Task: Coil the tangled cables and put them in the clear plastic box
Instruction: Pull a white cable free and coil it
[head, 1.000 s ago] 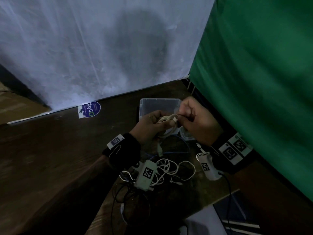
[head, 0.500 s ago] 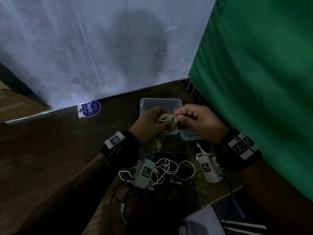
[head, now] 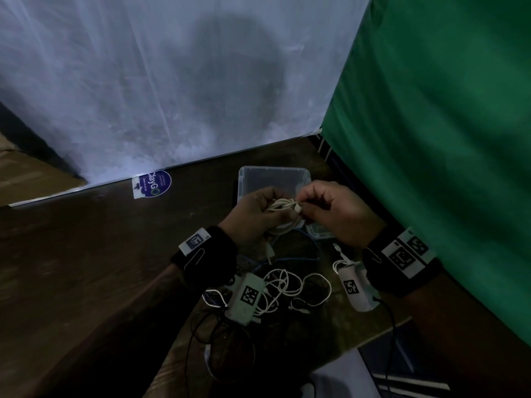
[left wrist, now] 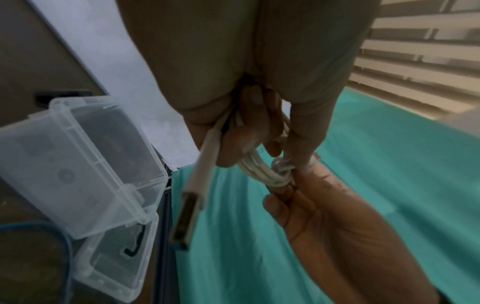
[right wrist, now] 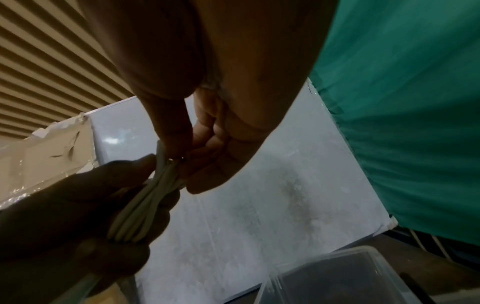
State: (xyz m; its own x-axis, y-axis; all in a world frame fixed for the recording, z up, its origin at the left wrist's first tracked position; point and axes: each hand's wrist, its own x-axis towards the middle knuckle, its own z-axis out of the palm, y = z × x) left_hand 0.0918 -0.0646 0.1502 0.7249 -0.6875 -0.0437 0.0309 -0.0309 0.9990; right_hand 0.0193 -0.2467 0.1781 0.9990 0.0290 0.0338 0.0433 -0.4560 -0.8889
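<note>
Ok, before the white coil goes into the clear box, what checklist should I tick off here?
1. Left hand grips the white coil: ok.
2. Right hand pinches the wrapped end at the bundle: ok.
3. End tucked so the wrap holds: cannot tell.
4. USB plug dangles loose from the coil: not ok.
5. Clear plastic box open, just behind the hands: ok.
6. White cables and blue cable on the table uncoiled: not ok.

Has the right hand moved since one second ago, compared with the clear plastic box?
Yes. The right hand has shifted slightly right and toward the person, uncovering more of the clear plastic box.
</note>
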